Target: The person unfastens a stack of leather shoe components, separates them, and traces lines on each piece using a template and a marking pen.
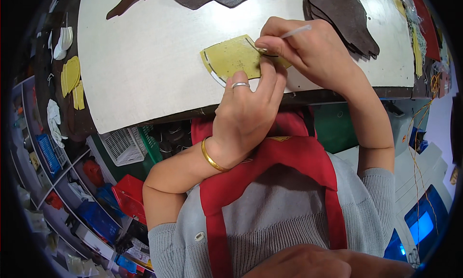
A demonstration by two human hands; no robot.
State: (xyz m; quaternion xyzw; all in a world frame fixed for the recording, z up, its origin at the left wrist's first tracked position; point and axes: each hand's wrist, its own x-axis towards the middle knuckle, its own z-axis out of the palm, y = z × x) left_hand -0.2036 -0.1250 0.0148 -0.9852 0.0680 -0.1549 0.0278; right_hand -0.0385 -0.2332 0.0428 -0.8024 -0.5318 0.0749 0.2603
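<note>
Head view: yellow sheet piece (224,56) with black lines, at 12 o'clock on a white tabletop (140,70).
Left hand (248,107), fingers parted, rests along its 6 o'clock edge; right hand (313,49) pinches a slim whitish pen-like tool (297,31) over its 2 o'clock side; dark brown leather pieces (335,15) lie stacked beyond.

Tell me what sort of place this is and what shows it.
Likely a workshop handling leather-like material: dark brown cut pieces lie stacked on a white table, the right hand holds a thin pale stick at a yellow piece, and packed shelves stand to the left.
</note>
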